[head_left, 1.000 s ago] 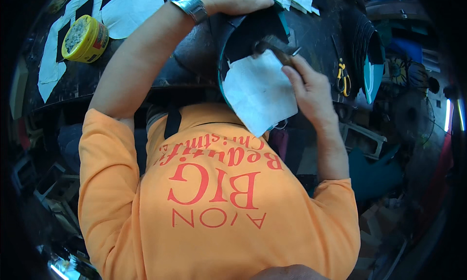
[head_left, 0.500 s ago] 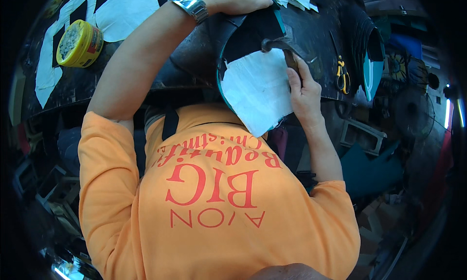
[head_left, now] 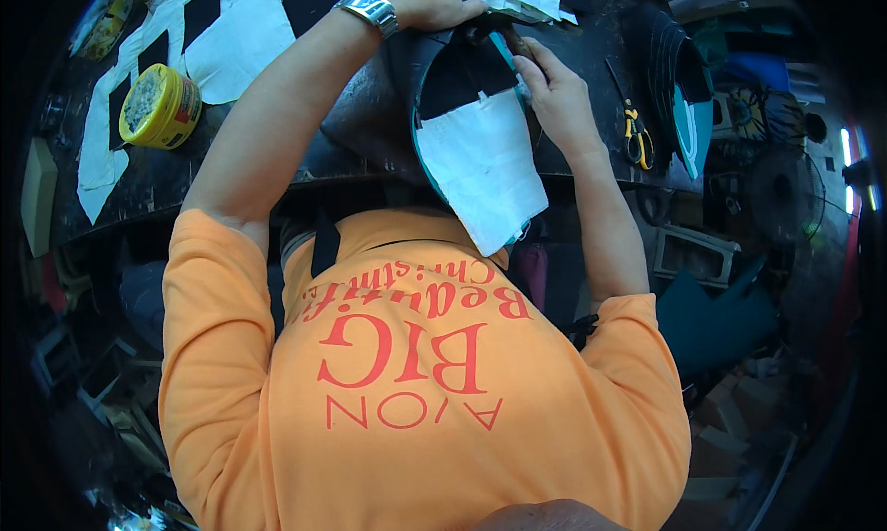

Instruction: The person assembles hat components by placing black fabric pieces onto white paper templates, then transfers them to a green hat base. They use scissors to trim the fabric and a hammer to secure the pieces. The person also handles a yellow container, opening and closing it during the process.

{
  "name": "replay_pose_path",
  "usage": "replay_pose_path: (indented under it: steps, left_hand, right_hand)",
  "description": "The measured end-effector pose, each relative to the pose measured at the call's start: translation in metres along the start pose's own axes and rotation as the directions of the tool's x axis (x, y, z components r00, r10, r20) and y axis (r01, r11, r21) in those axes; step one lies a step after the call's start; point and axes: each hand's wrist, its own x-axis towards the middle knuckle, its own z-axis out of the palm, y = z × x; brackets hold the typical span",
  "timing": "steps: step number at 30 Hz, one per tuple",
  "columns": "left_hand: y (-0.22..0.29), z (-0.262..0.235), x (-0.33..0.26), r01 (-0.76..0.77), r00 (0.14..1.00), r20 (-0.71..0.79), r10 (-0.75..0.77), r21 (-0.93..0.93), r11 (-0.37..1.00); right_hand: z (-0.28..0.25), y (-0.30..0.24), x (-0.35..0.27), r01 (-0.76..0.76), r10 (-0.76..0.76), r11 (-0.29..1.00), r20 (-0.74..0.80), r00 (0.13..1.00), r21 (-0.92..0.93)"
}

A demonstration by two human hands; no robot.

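A teal-edged black panel [head_left: 453,83], with a white cloth piece [head_left: 485,166] lying over its near part, hangs past the table's front edge toward my lap. At its far end my left hand [head_left: 420,3] is closed on the panel, thumb stretched to the right; the other fingers are partly cut off by the top of the view. My right hand [head_left: 559,97] is wrapped round the wooden handle of a hammer [head_left: 513,40]. The hammer's dark head is over the far end of the panel, close to my left thumb; whether it touches is hard to see.
On the dark table [head_left: 342,134], a yellow tub [head_left: 176,111] stands at left beside white and black cut pieces [head_left: 240,46]. Yellow-handled scissors [head_left: 637,138] and stacked curved panels [head_left: 679,88] lie at right. A fan [head_left: 785,194] is beyond them.
My right hand has moved the hammer away from me and to the left, from above the white cloth to the panel's far end. My left hand stays there.
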Motion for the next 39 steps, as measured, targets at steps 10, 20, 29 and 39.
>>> replay_pose_path:
  steps: [10, 20, 29, 39]
  left_hand:
    - [0.002, -0.007, 0.000, 0.092, 0.995, 0.029, -0.091, -0.047, 0.995]
    - [0.001, -0.008, -0.002, 0.105, 0.994, 0.018, -0.104, -0.062, 0.993]
    - [-0.001, -0.007, -0.005, 0.115, 0.992, -0.036, -0.118, -0.069, 0.991]
    - [-0.017, -0.033, -0.070, -0.141, 0.967, -0.251, 0.038, -0.407, 0.902]
  right_hand:
    - [-0.045, 0.006, -0.032, -0.049, 0.050, 0.996, 0.009, 0.999, -0.080]
    - [-0.043, 0.004, -0.061, 0.070, -0.073, 0.995, -0.048, 0.996, -0.068]
    - [-0.030, 0.008, -0.051, -0.005, 0.021, 0.975, 0.071, 0.997, -0.224]
    - [-0.028, 0.078, -0.047, -0.108, 0.014, 0.940, -0.278, 0.960, -0.325]
